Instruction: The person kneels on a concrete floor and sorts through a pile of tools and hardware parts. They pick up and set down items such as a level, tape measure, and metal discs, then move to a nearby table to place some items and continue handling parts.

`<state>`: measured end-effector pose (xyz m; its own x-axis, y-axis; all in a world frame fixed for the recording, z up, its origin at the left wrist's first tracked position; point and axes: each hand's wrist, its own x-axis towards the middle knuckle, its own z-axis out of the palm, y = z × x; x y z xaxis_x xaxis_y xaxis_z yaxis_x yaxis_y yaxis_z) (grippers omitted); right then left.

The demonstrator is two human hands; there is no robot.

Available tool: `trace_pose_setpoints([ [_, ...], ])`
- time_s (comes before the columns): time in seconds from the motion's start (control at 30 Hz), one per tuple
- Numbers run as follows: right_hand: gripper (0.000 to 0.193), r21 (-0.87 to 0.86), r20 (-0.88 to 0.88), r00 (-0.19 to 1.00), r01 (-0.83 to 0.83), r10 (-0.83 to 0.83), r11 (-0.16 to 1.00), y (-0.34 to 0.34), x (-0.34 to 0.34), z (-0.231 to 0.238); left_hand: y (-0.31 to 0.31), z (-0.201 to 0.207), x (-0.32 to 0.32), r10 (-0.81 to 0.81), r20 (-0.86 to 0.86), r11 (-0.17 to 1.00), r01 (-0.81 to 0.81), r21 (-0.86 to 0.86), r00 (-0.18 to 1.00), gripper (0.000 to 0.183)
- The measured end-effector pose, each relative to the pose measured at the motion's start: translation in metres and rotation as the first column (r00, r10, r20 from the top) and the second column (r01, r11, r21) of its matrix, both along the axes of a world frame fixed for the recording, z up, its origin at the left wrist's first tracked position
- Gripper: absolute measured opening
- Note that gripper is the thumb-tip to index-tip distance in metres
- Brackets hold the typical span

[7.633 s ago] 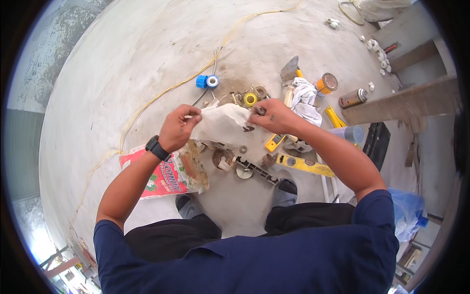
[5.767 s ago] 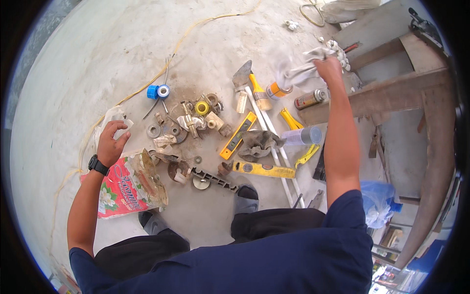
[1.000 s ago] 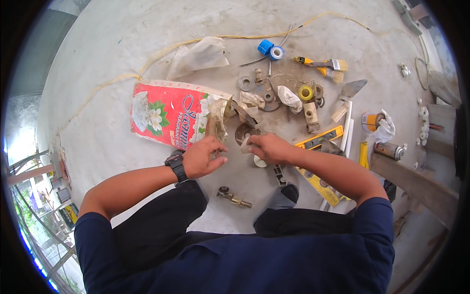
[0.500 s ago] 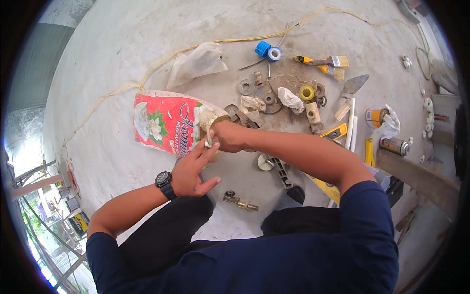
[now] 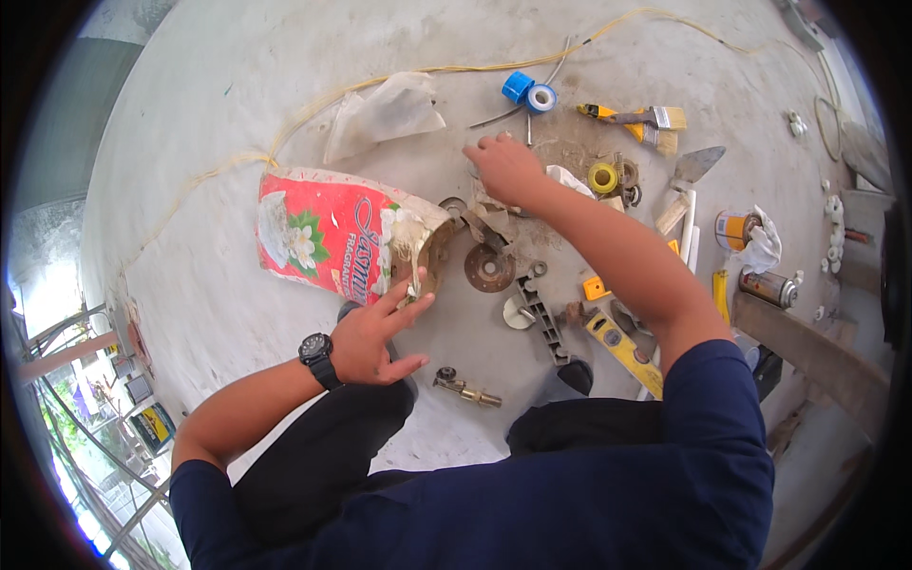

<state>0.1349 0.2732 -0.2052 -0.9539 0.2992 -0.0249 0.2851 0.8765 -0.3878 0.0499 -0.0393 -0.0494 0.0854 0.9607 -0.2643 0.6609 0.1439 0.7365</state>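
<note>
1. Your left hand (image 5: 366,337): fingers spread, tips at the lip of the red bag (image 5: 328,233) ahead; if they slip, the thin crinkled plastic may sag shut.
2. Your right hand (image 5: 506,171): left of yellow ring (image 5: 602,178); grip hidden, can't tell. Pulling it back low might knock the ring.
3. Flat, round, rusty disc (image 5: 489,270) between your hands; knobbly metal fitting (image 5: 467,389) right of left hand.

Left hand (image 5: 369,340) low, thumb spread; right hand (image 5: 507,171) farther forward.

The bare right hand (image 5: 506,171) hides its palm; its wrist (image 5: 539,193) partly covers a crumpled white wad (image 5: 571,179); the red floral-printed sack (image 5: 332,237) hides most of its inside.
</note>
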Motion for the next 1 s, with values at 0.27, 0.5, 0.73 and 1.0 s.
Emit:
trace_pose_setpoints([
  [0.27,0.022,0.204,0.116,0.985,-0.152,0.130,0.967,0.008,-0.029,0.004,-0.021,0.008,0.000,0.119,-0.075,0.983,-0.128,-0.128,0.990,0.075],
  [0.5,0.023,-0.193,0.018,0.999,-0.035,0.039,0.981,0.001,-0.038,0.006,-0.029,0.005,0.004,0.271,-0.048,0.962,-0.269,0.037,0.961,0.076],
  [0.73,0.033,-0.427,0.184,0.956,-0.132,0.229,0.894,-0.026,-0.044,0.000,-0.018,0.002,0.009,0.209,-0.029,0.970,-0.204,0.129,0.977,0.072],
  [1.0,0.035,-0.233,0.301,0.953,0.030,0.042,0.972,-0.074,-0.029,0.005,-0.018,-0.002,0.009,0.189,-0.034,0.974,-0.183,0.135,0.981,0.077],
])
